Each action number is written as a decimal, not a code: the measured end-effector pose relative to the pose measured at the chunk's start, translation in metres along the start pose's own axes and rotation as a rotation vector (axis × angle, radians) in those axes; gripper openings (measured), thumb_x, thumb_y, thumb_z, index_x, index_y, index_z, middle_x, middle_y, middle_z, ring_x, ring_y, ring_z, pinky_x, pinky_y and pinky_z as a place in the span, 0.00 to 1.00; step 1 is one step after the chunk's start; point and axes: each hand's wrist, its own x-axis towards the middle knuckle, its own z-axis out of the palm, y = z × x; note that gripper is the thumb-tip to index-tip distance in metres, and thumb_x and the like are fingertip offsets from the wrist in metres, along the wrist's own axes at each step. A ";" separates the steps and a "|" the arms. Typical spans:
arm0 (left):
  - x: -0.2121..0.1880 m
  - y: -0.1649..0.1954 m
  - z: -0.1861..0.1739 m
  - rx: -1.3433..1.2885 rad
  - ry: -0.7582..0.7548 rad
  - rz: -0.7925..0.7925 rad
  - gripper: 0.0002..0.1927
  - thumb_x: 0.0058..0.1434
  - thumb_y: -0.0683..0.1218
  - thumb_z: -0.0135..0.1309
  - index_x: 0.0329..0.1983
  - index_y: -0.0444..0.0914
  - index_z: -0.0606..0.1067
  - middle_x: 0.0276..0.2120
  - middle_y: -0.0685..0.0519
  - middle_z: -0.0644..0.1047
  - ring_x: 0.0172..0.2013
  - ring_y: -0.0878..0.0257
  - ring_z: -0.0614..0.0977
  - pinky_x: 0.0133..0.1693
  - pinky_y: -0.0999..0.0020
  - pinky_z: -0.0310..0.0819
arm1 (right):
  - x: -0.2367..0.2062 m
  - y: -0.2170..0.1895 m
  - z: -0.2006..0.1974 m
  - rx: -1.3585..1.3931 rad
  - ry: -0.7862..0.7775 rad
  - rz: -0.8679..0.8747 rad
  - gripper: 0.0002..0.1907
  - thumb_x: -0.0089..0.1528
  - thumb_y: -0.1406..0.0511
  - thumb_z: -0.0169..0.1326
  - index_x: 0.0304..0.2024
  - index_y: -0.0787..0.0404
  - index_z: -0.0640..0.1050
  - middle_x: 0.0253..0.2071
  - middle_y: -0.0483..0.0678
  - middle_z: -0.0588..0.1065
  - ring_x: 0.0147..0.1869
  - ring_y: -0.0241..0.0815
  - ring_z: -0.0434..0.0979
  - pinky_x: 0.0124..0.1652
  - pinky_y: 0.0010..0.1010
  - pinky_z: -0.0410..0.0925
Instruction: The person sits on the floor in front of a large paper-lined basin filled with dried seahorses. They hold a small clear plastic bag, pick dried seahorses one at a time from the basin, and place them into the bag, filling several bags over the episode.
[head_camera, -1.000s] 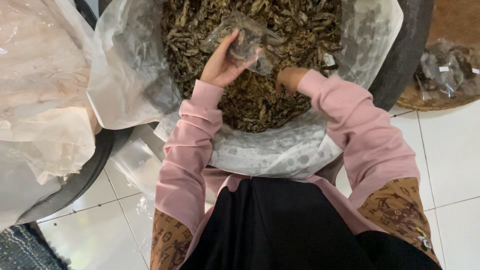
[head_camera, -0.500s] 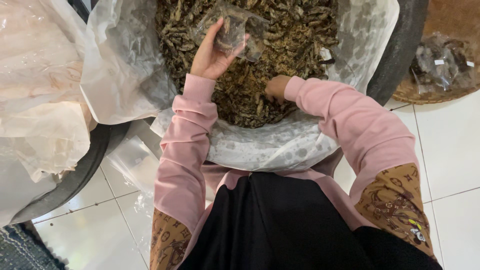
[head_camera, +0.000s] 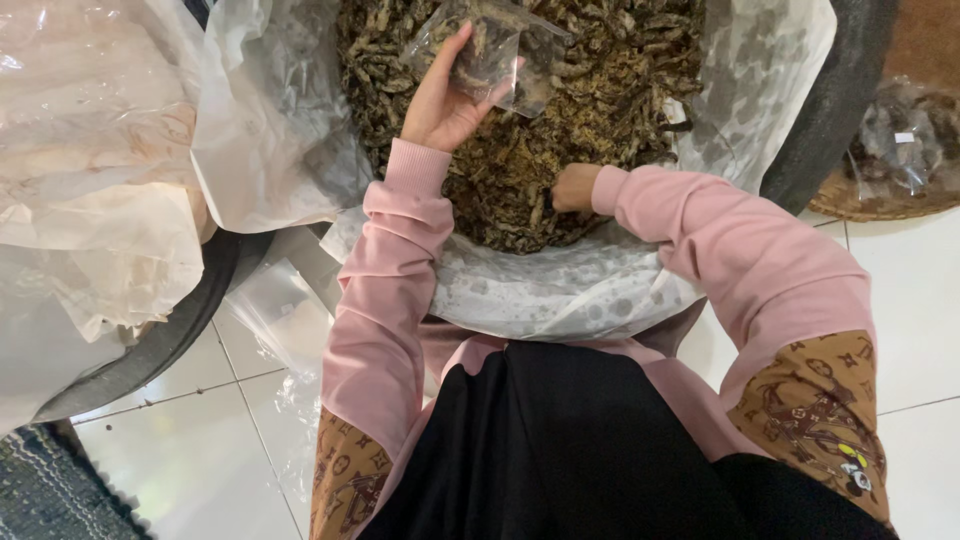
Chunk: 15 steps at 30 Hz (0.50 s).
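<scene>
Lined tub (head_camera: 760, 90) is holding a heap of dried dark pieces (head_camera: 610, 110). Small clear bag (head_camera: 495, 55) is now hovering higher over the tub's centre than a second ago, left hand (head_camera: 440, 100) gripping it from below. Right hand (head_camera: 572, 187) is digging into the heap nearer the tub's front rim, fingers buried, so grip unclear. Bag contents are blurring against the heap; tub top is cut off.

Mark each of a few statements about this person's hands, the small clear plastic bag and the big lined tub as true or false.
1. The left hand holds up a small clear plastic bag. True.
2. The right hand rests on the white tiled floor. False: it digs into the dark dried pieces.
3. The big plastic-lined tub holds water. False: dried pieces fill it.
4. The sleeves are pink. True.
</scene>
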 end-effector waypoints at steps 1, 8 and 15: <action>0.000 0.000 -0.001 0.006 0.006 0.008 0.24 0.66 0.50 0.60 0.61 0.35 0.71 0.58 0.42 0.77 0.60 0.45 0.80 0.59 0.50 0.82 | 0.001 0.000 0.000 0.021 -0.095 0.022 0.04 0.55 0.64 0.63 0.30 0.57 0.81 0.35 0.49 0.81 0.45 0.53 0.82 0.43 0.43 0.75; 0.005 -0.002 -0.011 -0.016 -0.006 0.005 0.25 0.66 0.51 0.60 0.61 0.34 0.71 0.58 0.41 0.77 0.59 0.45 0.80 0.60 0.50 0.82 | 0.002 0.016 -0.036 0.443 -0.315 0.315 0.21 0.51 0.57 0.66 0.46 0.56 0.84 0.43 0.52 0.80 0.48 0.55 0.81 0.48 0.47 0.74; 0.011 0.002 -0.016 -0.033 0.026 0.004 0.24 0.65 0.51 0.60 0.60 0.36 0.72 0.57 0.43 0.78 0.58 0.45 0.81 0.59 0.51 0.81 | -0.028 0.068 -0.078 0.828 0.090 0.483 0.21 0.64 0.51 0.61 0.49 0.59 0.82 0.45 0.53 0.82 0.44 0.52 0.83 0.48 0.42 0.74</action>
